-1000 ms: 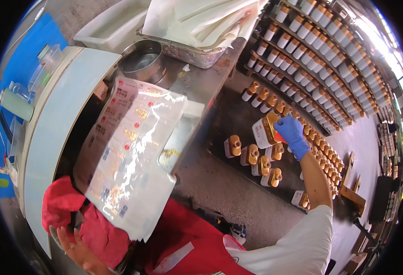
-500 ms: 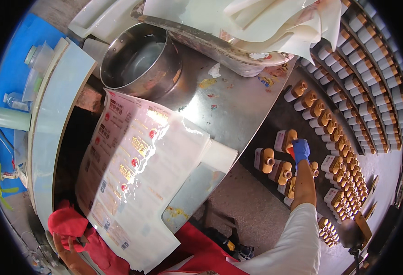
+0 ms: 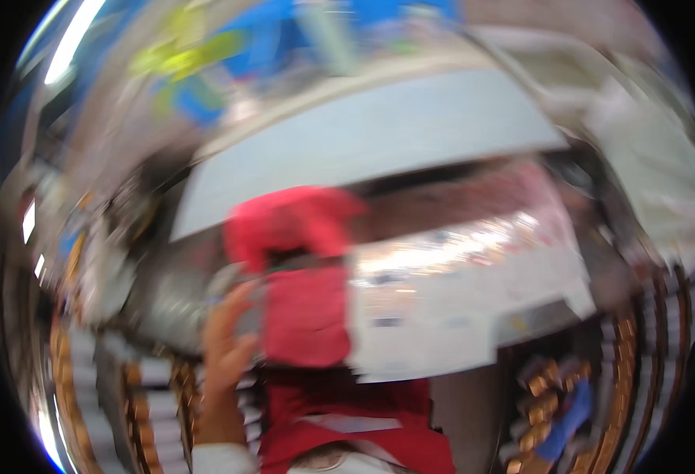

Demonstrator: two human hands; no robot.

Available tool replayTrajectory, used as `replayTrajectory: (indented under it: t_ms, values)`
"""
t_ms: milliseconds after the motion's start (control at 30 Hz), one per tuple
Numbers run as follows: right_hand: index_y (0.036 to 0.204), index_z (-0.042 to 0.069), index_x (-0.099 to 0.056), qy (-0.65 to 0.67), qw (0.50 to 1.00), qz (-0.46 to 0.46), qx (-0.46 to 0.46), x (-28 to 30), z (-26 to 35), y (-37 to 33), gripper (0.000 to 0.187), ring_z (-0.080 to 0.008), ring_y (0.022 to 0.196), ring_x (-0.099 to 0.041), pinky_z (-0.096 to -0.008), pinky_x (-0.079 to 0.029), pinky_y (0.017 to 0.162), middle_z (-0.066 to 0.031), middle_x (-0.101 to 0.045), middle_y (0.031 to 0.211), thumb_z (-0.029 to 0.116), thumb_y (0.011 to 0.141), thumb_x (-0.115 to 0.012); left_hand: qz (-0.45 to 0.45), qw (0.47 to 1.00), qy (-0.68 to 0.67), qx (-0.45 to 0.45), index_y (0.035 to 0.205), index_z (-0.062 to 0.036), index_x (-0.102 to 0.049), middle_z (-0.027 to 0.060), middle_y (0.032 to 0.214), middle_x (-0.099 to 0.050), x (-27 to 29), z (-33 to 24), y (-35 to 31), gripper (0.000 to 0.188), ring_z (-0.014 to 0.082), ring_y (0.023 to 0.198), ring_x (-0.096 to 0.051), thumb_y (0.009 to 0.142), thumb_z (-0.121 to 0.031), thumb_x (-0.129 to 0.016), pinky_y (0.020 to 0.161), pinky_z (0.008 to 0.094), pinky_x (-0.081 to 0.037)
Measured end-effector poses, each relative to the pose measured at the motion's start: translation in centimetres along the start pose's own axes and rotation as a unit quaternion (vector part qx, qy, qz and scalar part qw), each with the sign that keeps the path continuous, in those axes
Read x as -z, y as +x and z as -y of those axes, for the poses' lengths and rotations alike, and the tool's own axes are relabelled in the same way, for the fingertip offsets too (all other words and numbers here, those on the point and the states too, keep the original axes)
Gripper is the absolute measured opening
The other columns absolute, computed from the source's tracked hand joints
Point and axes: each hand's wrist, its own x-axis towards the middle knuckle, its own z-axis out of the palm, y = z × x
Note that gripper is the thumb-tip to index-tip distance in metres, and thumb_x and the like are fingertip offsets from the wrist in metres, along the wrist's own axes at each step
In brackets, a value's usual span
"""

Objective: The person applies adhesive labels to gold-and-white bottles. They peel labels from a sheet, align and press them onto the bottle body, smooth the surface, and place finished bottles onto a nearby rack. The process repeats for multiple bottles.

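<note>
The view is smeared by motion. My left hand is bare, with fingers stretched and the thumb apart, just left of a red cloth. A pale, blurred shape is by its fingertips; I cannot make out what it is. A brighter red cloth bundle lies behind. Right of these is a stack of printed, shiny label sheets. At the lower right my right hand, in a blue glove, is among brown-and-white bottles. Its fingers are too blurred to read.
A pale blue board spans the far side of the worktable. White, sheet-like material is at the far right. Racked rows of brown-and-white bottles stand at the lower left, with more along the right. A green fan is at the upper left.
My view has swung left, so the worktable now lies across the middle. The gloved right hand shows lower in the picture, still by the bottles. My left hand shows more fully beside the red cloth.
</note>
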Motion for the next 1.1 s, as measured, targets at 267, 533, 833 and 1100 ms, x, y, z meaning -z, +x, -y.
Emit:
replayTrajectory:
  t_ms: [267, 533, 833, 1100]
  values:
    - [0.110, 0.001, -0.062, -0.274, 0.652, 0.272, 0.653, -12.3, 19.5, -17.4, 0.022, -0.0136, 0.068, -0.054, -0.0289, -0.044, 0.060, -0.0056, -0.062, 0.082, 0.010, 0.093, -0.051, -0.224, 0.931, 0.280, 0.069, 0.123, -0.0109, -0.060, 0.0143, 0.086, -0.062, 13.6, -2.7, -11.3, 0.050, 0.0262, 0.077, -0.058, 0.076, -0.019, -0.077, 0.071, 0.0348, -0.048]
    - [0.120, 0.005, -0.057, -0.303, 0.621, 0.528, 0.494, -19.5, 25.7, -28.0, 0.030, -0.0198, 0.083, -0.057, -0.0319, -0.047, 0.077, -0.0102, -0.062, 0.098, 0.018, 0.093, -0.053, -0.583, 0.435, 0.624, 0.286, 0.122, -0.0126, -0.056, 0.0197, 0.100, -0.057, 32.0, -5.9, -27.7, 0.046, 0.0353, 0.087, -0.061, 0.085, -0.037, -0.067, 0.068, 0.0446, -0.050]
    - [0.113, -0.001, -0.063, -0.137, 0.547, 0.604, 0.562, -23.1, 22.0, -32.3, 0.026, -0.0102, 0.051, -0.046, -0.0267, -0.039, 0.047, -0.0045, -0.060, 0.080, 0.014, 0.092, -0.055, -0.438, 0.465, 0.545, 0.543, 0.105, -0.0110, -0.068, 0.0164, 0.100, -0.069, 48.6, -1.7, -35.6, 0.054, 0.0338, 0.093, -0.066, 0.078, -0.058, -0.059, 0.081, 0.0449, -0.052]
    - [0.082, -0.003, -0.070, -0.165, 0.713, 0.601, 0.320, -25.0, 25.7, -34.3, 0.011, -0.0045, 0.052, -0.049, -0.0212, -0.036, 0.048, -0.0023, -0.062, 0.063, 0.003, 0.085, -0.061, -0.440, 0.611, 0.608, 0.251, 0.104, -0.0157, -0.066, 0.0114, 0.089, -0.070, 37.4, -6.5, -23.4, 0.029, 0.0332, 0.077, -0.067, 0.085, -0.038, -0.064, 0.066, 0.0389, -0.051]
